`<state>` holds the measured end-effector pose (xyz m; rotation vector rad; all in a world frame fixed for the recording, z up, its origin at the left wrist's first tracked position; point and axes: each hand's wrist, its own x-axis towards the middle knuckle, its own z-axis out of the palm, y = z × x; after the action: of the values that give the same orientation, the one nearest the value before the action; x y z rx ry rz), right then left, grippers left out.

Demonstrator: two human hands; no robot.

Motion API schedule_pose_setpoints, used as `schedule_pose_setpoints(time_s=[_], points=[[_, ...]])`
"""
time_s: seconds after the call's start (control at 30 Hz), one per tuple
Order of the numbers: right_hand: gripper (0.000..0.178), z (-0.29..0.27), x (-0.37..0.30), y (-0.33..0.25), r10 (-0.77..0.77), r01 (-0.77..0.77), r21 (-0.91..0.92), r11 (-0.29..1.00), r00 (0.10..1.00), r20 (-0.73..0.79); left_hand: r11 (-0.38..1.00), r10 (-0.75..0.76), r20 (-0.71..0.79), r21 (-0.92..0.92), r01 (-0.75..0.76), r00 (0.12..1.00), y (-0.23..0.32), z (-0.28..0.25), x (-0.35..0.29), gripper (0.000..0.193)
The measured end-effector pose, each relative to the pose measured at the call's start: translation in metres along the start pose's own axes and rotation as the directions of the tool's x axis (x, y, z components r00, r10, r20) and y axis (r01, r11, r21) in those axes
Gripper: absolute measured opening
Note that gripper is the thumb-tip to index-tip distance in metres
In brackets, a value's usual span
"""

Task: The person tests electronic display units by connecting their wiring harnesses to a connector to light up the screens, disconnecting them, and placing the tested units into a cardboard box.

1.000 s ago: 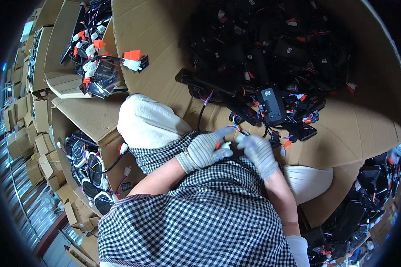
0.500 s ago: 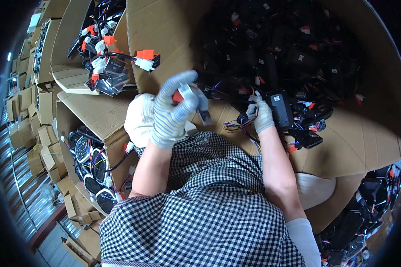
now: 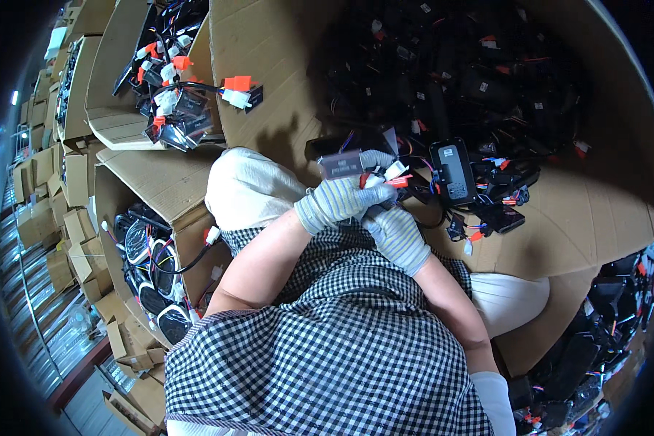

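Observation:
In striped work gloves, my hands meet above my lap at the edge of the big carton. My left hand [image 3: 338,202] is closed on a red-and-white plug connector [image 3: 379,179], and a dark printed tag [image 3: 341,165] sticks out above its fingers. Right beside it, my right hand [image 3: 397,236] is closed, its fingertips partly hidden under the left hand; what they hold cannot be made out. A black box-shaped electronic unit [image 3: 453,172] lies on the cardboard to the right, cables running from it toward my hands. More plugs [image 3: 475,237] lie just below it.
The large carton [image 3: 559,211] holds a dark heap of black units. At upper left, an open box [image 3: 116,131] contains tagged red-and-white connectors [image 3: 237,91]. Below it, another box [image 3: 189,251] holds units with white-rimmed oval faces. More black units [image 3: 574,363] fill the lower right.
My left hand has come down and right with the connector and tag. My right hand has moved left and nearer, away from the black unit, meeting the left.

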<state>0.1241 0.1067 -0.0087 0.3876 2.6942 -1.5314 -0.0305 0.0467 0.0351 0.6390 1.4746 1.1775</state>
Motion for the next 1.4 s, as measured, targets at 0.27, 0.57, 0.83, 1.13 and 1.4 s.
schedule_pose_setpoints(time_s=[0.27,0.57,0.83,1.13,1.4], points=[[0.045,-0.075,-0.037,-0.009,0.508,-0.321,0.704,0.633,0.859,-0.066,0.994,0.106,0.072,0.019,-0.107,0.992,0.0,0.003,-0.007,0.034],[0.017,-0.103,-0.038,-0.027,-0.047,0.044,-0.609,0.792,0.999,0.011,0.998,-0.013,0.253,0.068,-0.004,0.967,-0.021,0.017,-0.005,0.018],[0.022,-0.092,-0.05,-0.026,0.032,-0.005,-0.653,0.758,0.999,0.029,0.962,-0.244,0.187,-0.081,0.262,0.952,-0.012,0.018,-0.007,0.016],[0.018,-0.072,-0.054,-0.014,0.01,-0.027,-0.463,0.886,0.999,-0.038,0.964,-0.255,0.264,0.138,0.225,0.93,-0.031,0.027,-0.007,0.017],[0.015,-0.06,-0.068,-0.003,0.066,-0.089,-0.418,0.904,0.995,-0.07,0.926,-0.376,0.345,0.185,0.33,0.86,-0.028,0.036,-0.01,0.02]])
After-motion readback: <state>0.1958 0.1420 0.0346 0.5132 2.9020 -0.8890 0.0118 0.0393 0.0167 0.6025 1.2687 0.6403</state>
